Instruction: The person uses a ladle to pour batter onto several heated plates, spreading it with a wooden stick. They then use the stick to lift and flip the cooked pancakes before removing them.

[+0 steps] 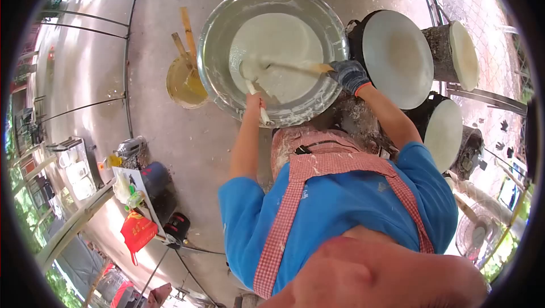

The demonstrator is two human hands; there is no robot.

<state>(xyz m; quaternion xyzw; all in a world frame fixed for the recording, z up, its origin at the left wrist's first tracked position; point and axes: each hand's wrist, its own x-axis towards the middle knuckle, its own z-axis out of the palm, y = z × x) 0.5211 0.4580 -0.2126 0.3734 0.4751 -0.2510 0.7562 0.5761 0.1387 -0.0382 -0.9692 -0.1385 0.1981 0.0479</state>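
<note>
A large metal basin [208, 41] holds a thick whitish liquid [278, 38]. Over its near rim, my bare left hand [256, 101] is closed around a whitish, coated handle [250, 87], whose far end reaches the liquid. My right hand [347, 75], in a dark grey glove with an orange cuff, is at the basin's right rim, closed on a wooden stick [312, 68]. This stick slants left across the basin, its tip in or at the liquid's surface. The left-hand tool's working end is coated and hard to make out.
Left of the basin stands a yellowish bucket [177, 88] with wooden handles in it. Several round pale griddles stand at the right, including a large one [398, 58] close to my right hand. A small table [136, 186] with a red cloth [138, 231] is lower left.
</note>
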